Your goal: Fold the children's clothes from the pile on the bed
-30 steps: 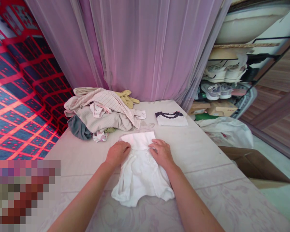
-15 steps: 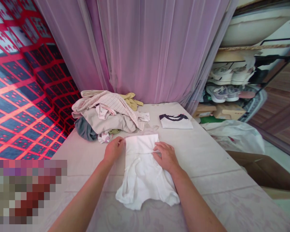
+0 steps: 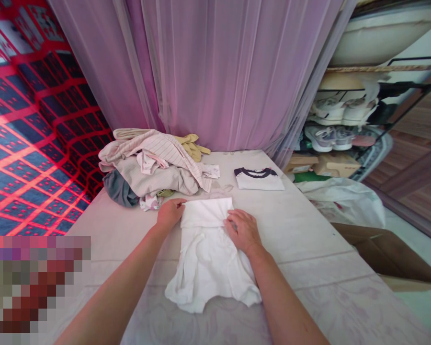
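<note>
A small white shirt (image 3: 215,268) lies flat on the bed in front of me. Its far end is folded over into a neat band, while the near part spreads out rumpled with a wavy lower edge. My left hand (image 3: 170,213) pinches the far left corner of the folded band, thumb and fingers together. At the band's right edge, the fingers of my right hand (image 3: 243,231) are curled onto the cloth, gripping it. Beyond, to the right, rests a folded white top with a dark collar (image 3: 259,180).
A heap of clothes (image 3: 154,165) sits at the far left of the bed (image 3: 301,249). Purple curtains (image 3: 201,72) hang behind it. A red-and-dark checked cloth (image 3: 39,110) covers the left side. On the right stand a shoe rack (image 3: 366,90), a plastic bag (image 3: 348,199) and an open cardboard box (image 3: 391,249).
Both hands keep their places at the folded band's edges, the right fingers slightly more curled in. The whole view has shifted a little, so things appear slightly further left.
</note>
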Demonstrator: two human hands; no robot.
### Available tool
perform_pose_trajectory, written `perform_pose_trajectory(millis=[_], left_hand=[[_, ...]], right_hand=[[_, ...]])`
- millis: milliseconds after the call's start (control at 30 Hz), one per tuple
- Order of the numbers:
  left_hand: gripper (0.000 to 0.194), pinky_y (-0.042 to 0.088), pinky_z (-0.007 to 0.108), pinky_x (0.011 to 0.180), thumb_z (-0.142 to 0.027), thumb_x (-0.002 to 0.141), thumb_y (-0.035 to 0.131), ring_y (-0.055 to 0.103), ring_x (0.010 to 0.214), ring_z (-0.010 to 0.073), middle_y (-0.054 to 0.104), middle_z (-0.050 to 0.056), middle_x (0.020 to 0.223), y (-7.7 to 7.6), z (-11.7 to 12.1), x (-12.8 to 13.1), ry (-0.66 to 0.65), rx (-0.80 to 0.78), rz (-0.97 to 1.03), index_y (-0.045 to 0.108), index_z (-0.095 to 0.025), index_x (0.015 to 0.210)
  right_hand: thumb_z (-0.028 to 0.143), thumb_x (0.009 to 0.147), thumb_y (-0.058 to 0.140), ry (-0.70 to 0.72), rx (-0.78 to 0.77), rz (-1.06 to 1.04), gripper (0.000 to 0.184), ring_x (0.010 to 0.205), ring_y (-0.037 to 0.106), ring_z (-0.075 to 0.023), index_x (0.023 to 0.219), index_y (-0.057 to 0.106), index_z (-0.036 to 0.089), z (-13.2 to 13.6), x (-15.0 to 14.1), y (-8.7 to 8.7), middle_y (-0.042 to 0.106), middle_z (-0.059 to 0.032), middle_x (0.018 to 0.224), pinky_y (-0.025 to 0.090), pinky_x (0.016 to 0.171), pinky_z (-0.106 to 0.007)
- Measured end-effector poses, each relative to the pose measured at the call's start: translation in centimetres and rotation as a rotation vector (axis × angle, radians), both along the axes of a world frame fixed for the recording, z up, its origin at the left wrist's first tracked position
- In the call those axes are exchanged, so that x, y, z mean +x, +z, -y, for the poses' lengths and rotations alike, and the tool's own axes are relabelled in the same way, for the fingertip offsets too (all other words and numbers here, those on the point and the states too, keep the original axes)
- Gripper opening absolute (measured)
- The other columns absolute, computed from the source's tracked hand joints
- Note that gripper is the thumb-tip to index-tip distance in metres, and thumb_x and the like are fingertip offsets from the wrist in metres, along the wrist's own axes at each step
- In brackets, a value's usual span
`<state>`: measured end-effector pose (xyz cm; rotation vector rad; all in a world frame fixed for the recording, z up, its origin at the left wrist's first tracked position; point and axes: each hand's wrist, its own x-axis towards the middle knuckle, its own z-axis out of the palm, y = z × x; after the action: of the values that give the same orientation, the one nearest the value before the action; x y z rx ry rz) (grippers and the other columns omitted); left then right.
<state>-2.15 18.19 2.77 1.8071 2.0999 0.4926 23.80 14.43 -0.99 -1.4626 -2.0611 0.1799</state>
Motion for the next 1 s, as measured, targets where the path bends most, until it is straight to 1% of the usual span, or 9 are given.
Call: perform_pose_trajectory(millis=[100,200,300,433,567,700,867,933,1000], left_hand=[[0.033,0.047,0.034,0.086,-0.024,0.084,0.048,0.061,0.097,0.0224,0.065,0.009,0.111,0.1,0.6,0.5,-0.155,0.147,-0.183,0.067,-0.021,0.111],[0.038,0.038,0.04,0.102,-0.029,0.09,0.039,0.05,0.118,0.0257,0.055,0.011,0.13,-0.5,0.7,1.5,-0.386,0.291,-0.315,0.063,-0.016,0.118],[0.046,0.031,0.045,0.108,-0.036,0.093,0.034,0.036,0.132,0.0269,0.045,0.011,0.141,-1.9,0.5,2.7,-0.506,0.247,-0.322,0.05,-0.015,0.131],[0.05,0.025,0.05,0.109,-0.043,0.095,0.028,0.029,0.137,0.0272,0.035,0.009,0.148,-3.7,0.4,3.7,-0.513,0.155,-0.317,0.04,-0.021,0.139],[0.051,0.023,0.052,0.109,-0.044,0.094,0.029,0.027,0.137,0.0287,0.032,0.009,0.149,-4.1,0.7,3.6,-0.512,0.15,-0.336,0.039,-0.023,0.14],[0.052,0.024,0.053,0.109,-0.045,0.093,0.033,0.028,0.137,0.0293,0.033,0.01,0.149,-3.8,0.8,3.8,-0.503,0.159,-0.344,0.038,-0.023,0.14],[0.052,0.022,0.054,0.11,-0.044,0.092,0.037,0.028,0.137,0.0287,0.034,0.009,0.148,-3.5,0.5,3.9,-0.492,0.125,-0.29,0.04,-0.022,0.139],[0.051,0.024,0.051,0.111,-0.041,0.093,0.035,0.03,0.136,0.0265,0.037,0.01,0.147,-3.5,1.0,3.4,-0.494,0.157,-0.214,0.039,-0.019,0.139],[0.05,0.027,0.046,0.111,-0.037,0.093,0.035,0.033,0.135,0.0235,0.039,0.011,0.145,-3.5,2.3,2.4,-0.503,0.229,-0.12,0.04,-0.018,0.138]], right_hand=[[0.03,0.09,0.044,-0.011,-0.001,-0.007,0.024,0.111,0.053,-0.0211,0.088,0.066,0.022,-0.1,0.1,0.8,0.067,-0.0046,0.111,0.034,0.097,-0.039],[0.024,0.091,0.035,0.011,-0.007,0.001,0.034,0.115,0.052,-0.0188,0.11,0.063,0.019,-0.9,-0.8,2.2,0.063,-0.0078,0.12,0.033,0.101,-0.037],[0.025,0.092,0.031,0.106,-0.104,0.112,0.043,0.128,0.04,-0.0186,0.13,0.05,0.017,-2.5,-2.7,3.4,0.049,-0.0088,0.137,0.026,0.108,-0.038],[0.038,0.094,0.029,0.129,-0.324,0.313,0.052,0.139,0.021,-0.0217,0.142,0.034,0.019,-4.5,-4.3,3.0,0.028,-0.0084,0.151,0.011,0.111,-0.051],[0.047,0.094,0.022,0.092,-0.399,0.375,0.056,0.141,0.012,-0.0226,0.145,0.028,0.024,-4.9,-3.9,1.9,0.017,-0.0069,0.154,0.007,0.11,-0.055],[0.051,0.093,0.022,0.097,-0.411,0.383,0.057,0.142,0.009,-0.0257,0.144,0.029,0.027,-4.8,-3.7,1.7,0.014,-0.0066,0.155,0.007,0.109,-0.056],[0.052,0.092,0.027,0.091,-0.429,0.374,0.057,0.141,0.01,-0.0274,0.144,0.03,0.028,-5.2,-4.0,2.4,0.017,-0.0067,0.155,0.007,0.109,-0.057],[0.046,0.093,0.027,0.079,-0.438,0.314,0.055,0.141,0.013,-0.0237,0.144,0.03,0.025,-5.0,-3.4,2.5,0.019,-0.0074,0.154,0.01,0.111,-0.053],[0.036,0.094,0.029,0.085,-0.405,0.223,0.051,0.14,0.019,-0.02,0.142,0.034,0.021,-4.1,-1.8,2.2,0.024,-0.0089,0.152,0.017,0.112,-0.045]])
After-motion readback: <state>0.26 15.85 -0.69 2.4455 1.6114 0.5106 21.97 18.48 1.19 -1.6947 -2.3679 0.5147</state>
